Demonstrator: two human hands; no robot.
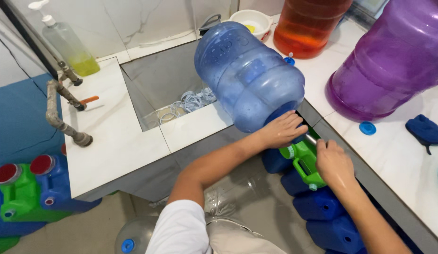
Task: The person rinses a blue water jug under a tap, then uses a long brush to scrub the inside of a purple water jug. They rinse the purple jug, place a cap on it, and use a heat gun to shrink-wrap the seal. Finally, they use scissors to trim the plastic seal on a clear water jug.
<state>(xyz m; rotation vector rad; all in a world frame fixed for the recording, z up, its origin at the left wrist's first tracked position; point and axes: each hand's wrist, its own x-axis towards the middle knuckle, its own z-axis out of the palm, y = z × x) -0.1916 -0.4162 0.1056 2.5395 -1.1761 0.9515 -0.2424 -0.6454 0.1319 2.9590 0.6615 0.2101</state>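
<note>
Big translucent blue plastic water jug (249, 75), ribbed round body, lies tipped w/ neck pointing down-right over the edge of the white tiled counter (115, 141). Left hand (281, 129) is wrapped round the jug's neck, fingers curled tight on it. Right hand (333, 162), just below-right of the neck, is closed round a thin shiny metal tool (311, 139) whose tip points at the jug mouth; grip looks firm, but fingertips are hidden.

Right under the neck: a green moulded plastic jerrycan (304, 162) w/ handle, sitting on dark blue jerrycans (322, 211). Left of the jug, a sunken grey basin (158, 80) holds pale plastic rings (193, 101). Right of the jug: a smooth purple jug (393, 61); behind it, an orange one (308, 28). Small blue cap (367, 128) and dark blue cloth (426, 131) lie on the counter to the right of the jug.
</note>
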